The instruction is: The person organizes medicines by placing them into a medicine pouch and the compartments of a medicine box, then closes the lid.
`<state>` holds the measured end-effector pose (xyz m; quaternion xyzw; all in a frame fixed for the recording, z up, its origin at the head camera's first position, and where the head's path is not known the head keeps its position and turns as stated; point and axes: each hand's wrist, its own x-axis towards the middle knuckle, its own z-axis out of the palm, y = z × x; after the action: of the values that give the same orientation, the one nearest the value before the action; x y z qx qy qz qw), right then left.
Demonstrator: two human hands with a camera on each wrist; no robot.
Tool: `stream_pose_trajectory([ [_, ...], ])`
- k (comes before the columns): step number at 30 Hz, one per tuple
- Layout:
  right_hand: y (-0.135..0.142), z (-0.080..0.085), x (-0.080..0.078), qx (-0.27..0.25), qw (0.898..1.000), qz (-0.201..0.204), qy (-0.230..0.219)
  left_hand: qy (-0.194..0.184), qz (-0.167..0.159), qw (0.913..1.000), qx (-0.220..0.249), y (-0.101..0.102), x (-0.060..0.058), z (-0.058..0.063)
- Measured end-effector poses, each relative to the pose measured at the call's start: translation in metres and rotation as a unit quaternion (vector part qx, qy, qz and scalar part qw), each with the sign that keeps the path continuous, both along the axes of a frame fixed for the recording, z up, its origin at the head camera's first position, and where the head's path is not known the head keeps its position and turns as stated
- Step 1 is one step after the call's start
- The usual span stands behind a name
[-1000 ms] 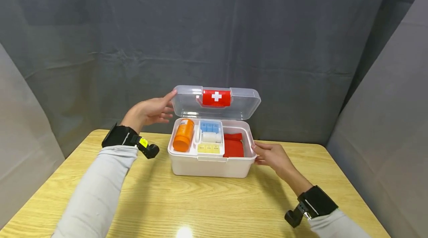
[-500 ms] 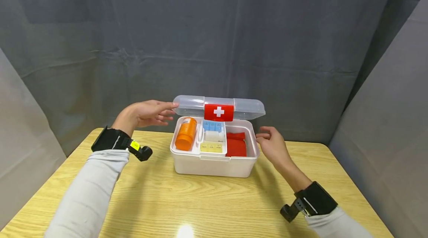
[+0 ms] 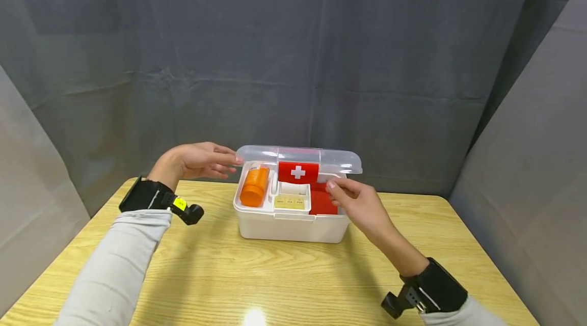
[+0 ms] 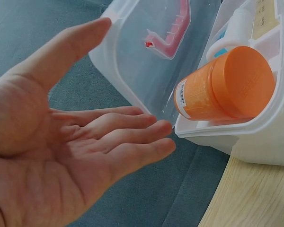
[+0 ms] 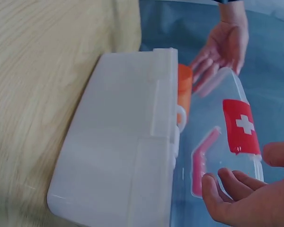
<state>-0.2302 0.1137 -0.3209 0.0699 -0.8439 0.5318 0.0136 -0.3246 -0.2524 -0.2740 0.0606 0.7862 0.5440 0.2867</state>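
Note:
A white first-aid box stands on the table, its clear lid tilted part-way over it. My left hand is at the lid's left end, fingers extended; in the left wrist view its thumb tip meets the lid's edge. At the right end is my right hand, fingers loosely bent over the box, thumb and fingers apart and nothing seen between them. Inside lie an orange bottle, a red pouch partly hidden by the right hand, and a yellow pill case. A red cross label marks the lid.
The wooden table spreads in front of and beside the box. Behind it hangs a dark grey cloth, with paler panels at both sides. A pink-red handle shows through the lid.
The lid has swung forward and down, now covering the blue case at the back. My right hand has left the box's right side and moved up and inward; the left followed the lid down.

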Motion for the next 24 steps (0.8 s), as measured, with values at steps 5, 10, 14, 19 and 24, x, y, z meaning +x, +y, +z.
stream_pose_trajectory([
  [5,-0.012,-0.009,0.001,-0.009,1.0,0.009,0.019,-0.003,-0.005,0.9999,-0.009,0.001,0.001,0.002],
  [10,-0.021,-0.015,0.001,-0.023,0.999,-0.024,0.032,-0.01,-0.003,0.9998,-0.017,0.004,0.001,0.003],
  [14,-0.025,-0.02,0.002,-0.032,0.998,-0.046,0.043,-0.013,-0.002,0.9996,-0.023,0.006,0.0,0.003],
  [19,-0.026,-0.025,0.004,-0.037,0.997,-0.05,0.044,-0.018,-0.001,0.9997,-0.018,0.006,-0.002,0.001],
  [24,-0.026,-0.028,0.008,-0.039,0.998,-0.044,0.036,-0.014,0.001,0.9998,-0.017,0.007,-0.002,-0.001],
])
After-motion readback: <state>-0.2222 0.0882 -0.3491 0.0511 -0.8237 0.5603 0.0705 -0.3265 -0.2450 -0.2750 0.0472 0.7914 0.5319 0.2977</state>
